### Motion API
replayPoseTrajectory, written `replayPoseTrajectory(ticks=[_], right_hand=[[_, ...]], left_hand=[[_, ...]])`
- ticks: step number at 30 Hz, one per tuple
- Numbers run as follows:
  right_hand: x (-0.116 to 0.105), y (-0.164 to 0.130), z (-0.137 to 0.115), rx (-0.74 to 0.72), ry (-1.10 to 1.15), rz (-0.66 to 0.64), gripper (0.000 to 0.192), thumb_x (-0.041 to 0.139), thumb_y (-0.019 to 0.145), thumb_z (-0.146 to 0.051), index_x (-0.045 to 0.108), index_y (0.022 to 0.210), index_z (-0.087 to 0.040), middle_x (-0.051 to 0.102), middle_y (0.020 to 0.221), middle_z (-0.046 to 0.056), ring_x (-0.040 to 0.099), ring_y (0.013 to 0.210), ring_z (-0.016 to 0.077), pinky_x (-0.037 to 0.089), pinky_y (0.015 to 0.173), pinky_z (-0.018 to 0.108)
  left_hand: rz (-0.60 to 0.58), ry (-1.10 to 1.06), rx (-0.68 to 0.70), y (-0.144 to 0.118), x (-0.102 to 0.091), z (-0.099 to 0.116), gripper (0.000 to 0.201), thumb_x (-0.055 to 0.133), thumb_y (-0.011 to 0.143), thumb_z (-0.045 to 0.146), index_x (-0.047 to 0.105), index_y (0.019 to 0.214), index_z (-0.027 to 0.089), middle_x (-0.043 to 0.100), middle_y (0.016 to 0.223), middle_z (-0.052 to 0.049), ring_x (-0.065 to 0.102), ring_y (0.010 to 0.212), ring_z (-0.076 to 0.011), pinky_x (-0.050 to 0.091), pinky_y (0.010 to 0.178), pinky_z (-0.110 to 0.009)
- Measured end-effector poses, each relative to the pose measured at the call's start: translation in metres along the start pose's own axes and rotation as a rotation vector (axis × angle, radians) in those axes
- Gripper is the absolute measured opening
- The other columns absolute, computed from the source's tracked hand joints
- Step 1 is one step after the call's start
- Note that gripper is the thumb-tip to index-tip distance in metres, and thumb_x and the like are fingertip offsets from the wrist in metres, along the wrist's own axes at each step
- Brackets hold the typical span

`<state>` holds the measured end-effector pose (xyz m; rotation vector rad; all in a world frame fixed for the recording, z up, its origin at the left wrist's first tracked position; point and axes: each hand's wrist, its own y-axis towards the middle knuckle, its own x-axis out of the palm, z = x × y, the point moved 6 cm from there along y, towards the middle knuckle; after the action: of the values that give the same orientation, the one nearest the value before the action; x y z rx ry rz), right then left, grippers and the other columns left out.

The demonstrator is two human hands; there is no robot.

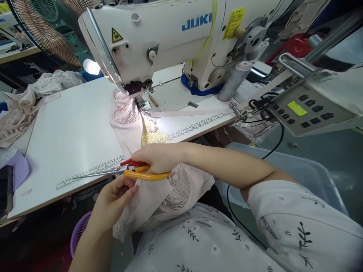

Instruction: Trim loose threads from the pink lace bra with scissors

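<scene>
The right hand (154,158) is closing around the handles of a pair of scissors (150,176) — orange-yellow loops, with something red showing beside them under the fingers — and the metal blades are pointing toward nine o'clock over the near edge of the desk (70,132). Just below, at about six o'clock from the blades' pivot, the left hand (116,200) is pinching the edge of a pale pink lace garment (154,194) between thumb and fingers. That garment is draping across the person's lap, its netted cup bulging toward four o'clock from the pinch.

At twelve o'clock from the scissors, another lace cup (126,111) is lying on the desk beside the needle area of a white sewing machine (170,34); the right hand is hiding whether it is joining the piece in the lap. A cone of grey thread (235,81) is standing at two o'clock, and a control panel (300,109) is jutting in between two and three. A clear plastic bin (309,160) is sitting at three o'clock, below desk level. More lace fabric (56,83) is heaping at eleven o'clock, while a purple basket (79,232) is showing below at seven to eight.
</scene>
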<state>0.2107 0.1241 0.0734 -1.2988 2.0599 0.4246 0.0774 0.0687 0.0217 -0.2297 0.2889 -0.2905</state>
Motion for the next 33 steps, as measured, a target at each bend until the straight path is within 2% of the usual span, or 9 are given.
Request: replayPoseTrajectory(ticks=[6,12,16,19,22,26,28,31,33], right_hand=[[0.001,0.004,-0.003,-0.003,-0.024,-0.014,0.02,0.05,0.081,-0.02,0.035,0.068,-0.019,0.046,0.068,-0.002,0.041,0.06,0.0115,0.031,0.054,0.026],[0.002,0.003,-0.002,0.006,-0.04,-0.039,0.022,0.053,0.079,-0.019,0.034,0.067,-0.02,0.044,0.066,-0.003,0.039,0.058,0.0112,0.031,0.054,0.026],[0.0,0.003,-0.003,-0.014,-0.044,-0.018,0.024,0.055,0.077,-0.019,0.033,0.068,-0.02,0.045,0.068,-0.002,0.04,0.058,0.0114,0.031,0.053,0.025],[0.001,0.002,-0.003,-0.035,-0.041,0.013,0.023,0.056,0.075,-0.017,0.034,0.069,-0.019,0.047,0.07,-0.001,0.041,0.059,0.0115,0.031,0.053,0.025],[0.003,-0.003,-0.001,-0.019,0.018,0.112,0.019,0.056,0.074,-0.017,0.037,0.073,-0.019,0.051,0.072,0.0,0.043,0.061,0.012,0.032,0.053,0.024],[0.007,-0.032,0.005,0.063,0.241,0.389,0.027,0.063,0.073,-0.028,0.038,0.081,-0.019,0.052,0.08,0.0,0.043,0.062,0.0101,0.036,0.056,0.023],[0.02,-0.049,0.007,0.142,0.275,0.333,0.039,0.067,0.069,-0.043,0.036,0.076,-0.02,0.049,0.074,-0.001,0.041,0.059,0.0101,0.035,0.053,0.023],[0.049,-0.072,0.011,0.28,0.19,0.022,0.039,0.062,0.071,-0.05,0.037,0.07,-0.02,0.047,0.066,-0.001,0.04,0.055,0.0108,0.031,0.048,0.023],[0.063,-0.083,0.014,0.342,0.141,-0.106,0.041,0.057,0.073,-0.055,0.038,0.068,-0.02,0.046,0.063,-0.001,0.039,0.051,0.0107,0.029,0.045,0.023]], left_hand=[[0.028,-0.061,-0.047,0.002,-0.003,-0.011,0.022,0.07,0.073,0.037,0.059,0.072,0.018,0.051,0.061,0.003,0.044,0.053,-0.0091,0.038,0.048,-0.019],[0.052,-0.009,-0.068,0.007,-0.004,-0.01,0.026,0.072,0.069,0.04,0.062,0.071,0.016,0.054,0.061,0.001,0.046,0.052,-0.0103,0.039,0.046,-0.021],[-0.029,-0.068,-0.117,0.008,0.001,-0.011,0.026,0.072,0.07,0.04,0.064,0.074,0.016,0.053,0.06,0.001,0.045,0.051,-0.0102,0.04,0.048,-0.023],[-0.05,-0.143,-0.124,0.009,0.004,-0.013,0.025,0.071,0.072,0.04,0.063,0.067,0.016,0.048,0.054,0.003,0.041,0.048,-0.0095,0.039,0.048,-0.023],[0.018,-0.221,-0.107,0.008,0.004,-0.014,0.024,0.074,0.068,0.039,0.067,0.069,0.016,0.052,0.056,0.002,0.041,0.047,-0.009,0.036,0.045,-0.022],[0.097,-0.297,-0.098,0.006,0.001,-0.014,0.021,0.076,0.067,0.036,0.068,0.072,0.016,0.056,0.062,0.001,0.046,0.052,-0.0088,0.037,0.048,-0.02],[0.113,-0.311,-0.112,0.003,-0.001,-0.016,0.022,0.076,0.066,0.036,0.067,0.067,0.016,0.056,0.06,0.001,0.048,0.052,-0.009,0.037,0.049,-0.02],[0.136,-0.339,-0.132,0.0,-0.005,-0.02,0.022,0.077,0.064,0.036,0.066,0.065,0.016,0.057,0.06,0.001,0.048,0.05,-0.0087,0.036,0.049,-0.02],[0.142,-0.352,-0.143,-0.001,-0.005,-0.022,0.022,0.077,0.063,0.036,0.066,0.065,0.017,0.058,0.06,0.001,0.049,0.051,-0.0091,0.036,0.05,-0.02]])
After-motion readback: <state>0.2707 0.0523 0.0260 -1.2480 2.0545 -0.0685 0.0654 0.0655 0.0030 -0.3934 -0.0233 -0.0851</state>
